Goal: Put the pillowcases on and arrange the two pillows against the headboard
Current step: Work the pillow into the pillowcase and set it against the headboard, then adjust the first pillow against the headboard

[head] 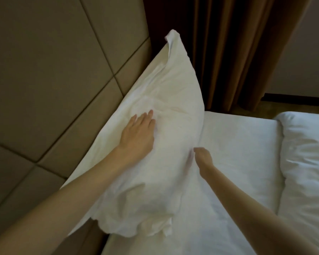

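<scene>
A white pillow in its pillowcase (pixel 166 100) leans tilted against the padded beige headboard (pixel 53 74), one corner pointing up. My left hand (pixel 138 133) lies flat on its front face, fingers spread. My right hand (pixel 203 159) sits at the pillow's lower right edge where it meets the white bed sheet (pixel 234 144), fingers curled; whether it pinches the fabric is hidden. The pillowcase's open end bunches loosely at the near bottom. A second pillow is not clearly in view.
A white duvet (pixel 306 155) lies folded back along the right side of the bed. Brown curtains (pixel 238 43) hang behind the bed's far edge. A strip of floor and wall shows at far right.
</scene>
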The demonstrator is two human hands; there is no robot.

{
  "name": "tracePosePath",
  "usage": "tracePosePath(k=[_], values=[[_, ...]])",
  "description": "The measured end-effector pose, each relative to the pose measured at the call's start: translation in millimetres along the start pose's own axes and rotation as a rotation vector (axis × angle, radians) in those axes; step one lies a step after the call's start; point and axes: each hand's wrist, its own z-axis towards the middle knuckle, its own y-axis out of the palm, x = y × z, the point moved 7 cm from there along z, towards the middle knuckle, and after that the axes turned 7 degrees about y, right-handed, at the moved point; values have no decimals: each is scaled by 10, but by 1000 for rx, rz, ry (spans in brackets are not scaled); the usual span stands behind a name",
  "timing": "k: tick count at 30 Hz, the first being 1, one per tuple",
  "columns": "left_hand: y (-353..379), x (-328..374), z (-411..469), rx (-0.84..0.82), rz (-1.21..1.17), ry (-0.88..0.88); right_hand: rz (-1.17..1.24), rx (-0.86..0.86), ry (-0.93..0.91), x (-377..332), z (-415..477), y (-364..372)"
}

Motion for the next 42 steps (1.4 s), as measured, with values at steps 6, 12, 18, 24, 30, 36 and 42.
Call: tracePosePath(k=[6, 12, 18, 24, 30, 36, 42], values=[[45, 330, -810, 117, -116, 21, 94, -36, -326, -311, -701, 240], [439, 15, -1540, 35, 180, 135, -176, -219, -275, 404, -1222, 787], [369, -392, -2146, -70, 268, -38, -277, -466, -116, 811, -1717, 681], [-22, -226, -2429, -40, -73, -78, -406, -306, -74, 801, -2103, 218], [-409, 2, -2517, 145, -692, -333, -181, -199, -92, 650, -2460, -403], [-591, 568, -2627, 228, -1262, -406, 83, -123, -112, 701, -2848, -1179], [-560, 1306, -2906, 141, -1534, -437, 221, -69, -67, 1123, -3352, -1790]])
